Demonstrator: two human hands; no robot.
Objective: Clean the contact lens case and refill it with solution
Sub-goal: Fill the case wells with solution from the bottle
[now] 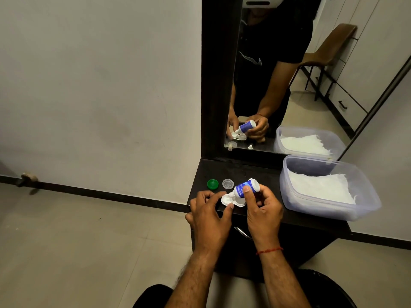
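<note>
My right hand [263,206] grips a small blue-and-white solution bottle [245,188], tilted with its nozzle pointing down-left into the left well of the white contact lens case [228,200]. My left hand [210,211] pinches the case at its near edge and holds it on the dark counter [255,172]. The right well is mostly hidden behind the bottle and my fingers. Two loose caps lie just behind the case: a green cap [212,184] and a clear cap [228,183].
A translucent plastic tub [364,196] with white tissue inside stands at the right of the counter. A mirror [289,74] rises behind the counter and reflects my hands. A drawer handle [242,232] sits below the counter's front edge. Tiled floor lies to the left.
</note>
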